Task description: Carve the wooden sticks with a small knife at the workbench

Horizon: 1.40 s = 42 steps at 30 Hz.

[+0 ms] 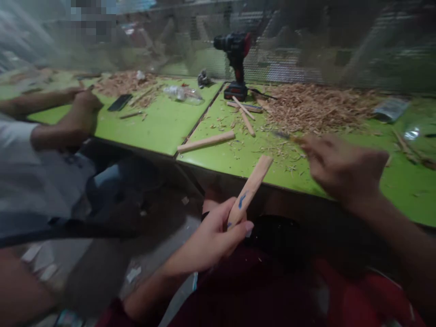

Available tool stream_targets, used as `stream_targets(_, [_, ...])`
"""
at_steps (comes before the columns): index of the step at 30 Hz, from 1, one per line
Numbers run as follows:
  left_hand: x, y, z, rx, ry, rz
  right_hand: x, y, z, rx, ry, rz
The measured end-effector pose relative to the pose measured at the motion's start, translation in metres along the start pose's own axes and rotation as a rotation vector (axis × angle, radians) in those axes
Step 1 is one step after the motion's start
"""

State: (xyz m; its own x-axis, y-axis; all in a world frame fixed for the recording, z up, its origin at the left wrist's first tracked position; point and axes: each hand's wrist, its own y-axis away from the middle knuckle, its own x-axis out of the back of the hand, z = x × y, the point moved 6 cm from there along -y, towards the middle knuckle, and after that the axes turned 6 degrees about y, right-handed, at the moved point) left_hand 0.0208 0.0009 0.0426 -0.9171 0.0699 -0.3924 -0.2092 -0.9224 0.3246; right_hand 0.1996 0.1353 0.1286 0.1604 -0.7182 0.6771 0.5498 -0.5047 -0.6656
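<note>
My left hand (218,234) is closed round the lower end of a flat wooden stick (254,186) with blue marks on its face. The stick slants up to the right, in front of the table's near edge. Over the green table (218,156), my right hand (344,168) grips a thin-bladed tool (289,137) with a yellowish handle. Its dark tip points left, apart from the stick; motion blurs it, so its exact kind is unclear. A wooden rod (206,141) lies on the table beyond the stick.
A cordless drill (236,63) stands upright beside several thin wooden pieces (247,119). Wood shavings (316,106) are heaped behind my right hand. Leftward lie a plastic bottle (184,94) and a dark phone-like slab (120,102). A co-worker's hands (85,102) are at the table's left.
</note>
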Motion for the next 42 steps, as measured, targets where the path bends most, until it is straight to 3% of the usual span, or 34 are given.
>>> stream_targets(2, [0.007,-0.008,0.007,0.023,0.025,-0.074,-0.010,-0.005,0.031,-0.167,-0.102,-0.119])
stream_targets(4, [0.011,-0.021,0.013,0.024,0.070,-0.113,-0.006,-0.002,0.038,-0.270,-0.264,-0.119])
stream_targets(6, [0.011,-0.036,0.015,0.042,0.059,-0.142,0.009,0.005,0.020,-0.289,-0.399,-0.035])
stream_targets(10, [0.004,-0.061,0.006,0.076,0.001,-0.134,0.017,0.026,-0.044,-0.082,-0.373,-0.166])
stream_targets(13, [-0.008,-0.070,-0.004,0.052,0.008,-0.144,0.013,0.042,-0.050,0.061,-0.221,-0.148])
stream_targets(18, [-0.038,-0.075,-0.016,-0.002,-0.001,-0.175,0.003,0.051,-0.010,0.205,-0.194,-0.068])
stream_targets(24, [-0.063,-0.066,-0.017,-0.039,-0.019,-0.083,-0.011,0.056,0.017,0.276,-0.276,-0.102])
stream_targets(26, [-0.068,-0.055,-0.018,-0.033,-0.023,-0.077,-0.022,0.054,0.040,0.186,-0.261,-0.159])
stream_targets(29, [-0.074,-0.038,-0.026,0.038,-0.035,-0.145,-0.038,0.047,0.093,-0.084,-0.221,-0.215])
stream_targets(31, [-0.072,-0.031,-0.030,0.065,-0.023,-0.159,-0.038,0.044,0.120,-0.263,-0.311,-0.221])
stream_targets(33, [-0.066,-0.032,-0.030,0.036,0.003,-0.127,-0.031,0.048,0.129,-0.441,-0.456,-0.208])
stream_targets(36, [-0.059,-0.041,-0.029,0.011,0.024,-0.136,-0.021,0.070,0.100,-0.703,-0.838,-0.280])
stream_targets(39, [-0.052,-0.049,-0.033,0.010,0.039,-0.154,-0.021,0.096,0.036,-0.872,-1.314,-0.452])
stream_targets(42, [-0.045,-0.050,-0.039,-0.027,0.064,-0.147,-0.020,0.110,-0.012,-0.950,-1.457,-0.467])
